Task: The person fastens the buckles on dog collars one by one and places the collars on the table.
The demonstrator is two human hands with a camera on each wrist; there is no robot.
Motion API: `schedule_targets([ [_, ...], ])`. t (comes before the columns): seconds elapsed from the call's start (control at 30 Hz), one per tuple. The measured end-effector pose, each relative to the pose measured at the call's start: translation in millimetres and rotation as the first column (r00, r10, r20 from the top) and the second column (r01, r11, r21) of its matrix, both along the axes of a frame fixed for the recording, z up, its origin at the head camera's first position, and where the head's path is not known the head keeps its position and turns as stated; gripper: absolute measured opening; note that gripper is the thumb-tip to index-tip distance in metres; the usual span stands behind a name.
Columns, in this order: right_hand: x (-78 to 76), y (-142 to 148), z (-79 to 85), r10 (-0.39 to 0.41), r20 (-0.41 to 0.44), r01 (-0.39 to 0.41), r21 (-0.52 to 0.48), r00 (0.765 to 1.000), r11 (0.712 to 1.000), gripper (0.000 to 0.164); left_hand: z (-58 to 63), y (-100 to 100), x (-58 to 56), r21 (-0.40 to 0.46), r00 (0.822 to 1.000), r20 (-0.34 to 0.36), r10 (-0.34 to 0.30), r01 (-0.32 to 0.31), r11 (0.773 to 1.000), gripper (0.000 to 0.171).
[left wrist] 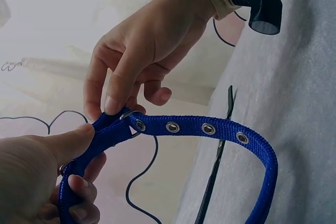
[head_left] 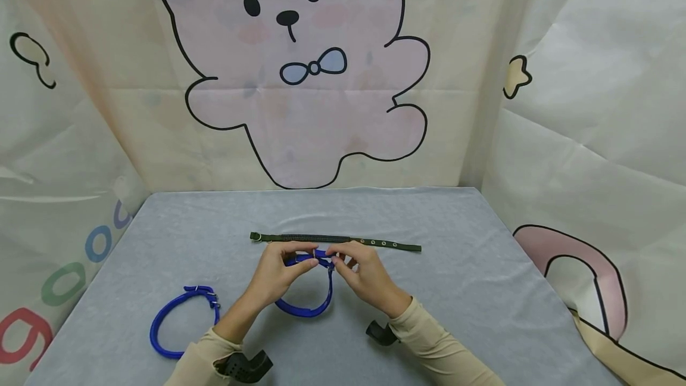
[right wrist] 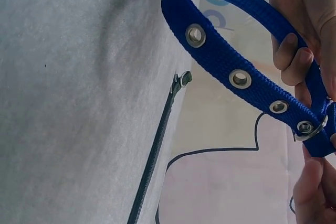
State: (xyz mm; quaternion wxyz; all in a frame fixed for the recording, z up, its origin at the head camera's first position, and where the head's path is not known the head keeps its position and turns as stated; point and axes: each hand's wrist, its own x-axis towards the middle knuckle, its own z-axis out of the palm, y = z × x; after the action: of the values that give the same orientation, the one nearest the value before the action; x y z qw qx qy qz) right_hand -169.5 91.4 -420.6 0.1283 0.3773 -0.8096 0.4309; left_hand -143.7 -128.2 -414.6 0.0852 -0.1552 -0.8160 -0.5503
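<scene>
A blue webbing collar [head_left: 304, 313] with metal eyelets [right wrist: 240, 78] is bent into a loop, held up between both hands. My left hand [head_left: 272, 274] pinches it on the left of the loop's top, thumb [left wrist: 73, 142] pressed along the band. On the other side my right hand [head_left: 371, 277] pinches the strap beside the metal buckle [right wrist: 313, 131], with thumb and forefinger close to the left hand's. The strap passes through the buckle frame, and an eyelet shows right at it in both wrist views. Fingers partly hide the buckle's far side.
Behind the hands a dark green collar [head_left: 316, 238] lies stretched out on the grey cloth-covered table [head_left: 445, 225]. Another blue collar [head_left: 159, 321], curled into a loop, lies left of my left forearm, partly behind it. Printed curtains [head_left: 589, 106] surround the table.
</scene>
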Motion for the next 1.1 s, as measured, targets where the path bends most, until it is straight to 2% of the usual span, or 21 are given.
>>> schedule_targets([
  [0.23,1.2,-2.8,-0.6,0.050,0.064,-0.047,-0.053,0.997,0.998,0.019,-0.1,0.6,0.9,-0.016,0.999,-0.024,-0.036,0.036,0.999,0.028],
  [0.43,2.8,-3.7,-1.4,0.041,0.084,-0.035,-0.069,0.996,0.997,0.018,-0.5,-0.1,0.5,-0.012,1.000,0.001,-0.013,0.013,1.000,0.030],
  [0.67,3.9,-5.7,-3.4,0.061,0.113,-0.048,-0.110,0.992,0.993,0.017,-2.2,-1.0,-2.1,0.015,0.999,0.034,-0.004,0.004,1.000,0.022],
  [0.8,4.2,-7.0,-4.0,0.042,0.142,-0.026,-0.116,0.989,0.993,0.024,-2.5,-0.7,-2.7,0.030,0.999,0.033,-0.014,0.013,0.999,0.020],
  [0.97,6.3,-8.3,-3.1,0.043,0.195,-0.022,-0.108,0.980,0.994,0.038,-2.6,0.0,-1.7,0.029,0.999,0.000,-0.037,0.037,0.999,0.020],
  [1.1,7.4,-9.4,-3.9,0.050,0.192,-0.029,-0.111,0.980,0.993,0.034,-2.9,0.8,-0.5,0.029,0.998,-0.011,-0.064,0.065,0.997,0.021],
])
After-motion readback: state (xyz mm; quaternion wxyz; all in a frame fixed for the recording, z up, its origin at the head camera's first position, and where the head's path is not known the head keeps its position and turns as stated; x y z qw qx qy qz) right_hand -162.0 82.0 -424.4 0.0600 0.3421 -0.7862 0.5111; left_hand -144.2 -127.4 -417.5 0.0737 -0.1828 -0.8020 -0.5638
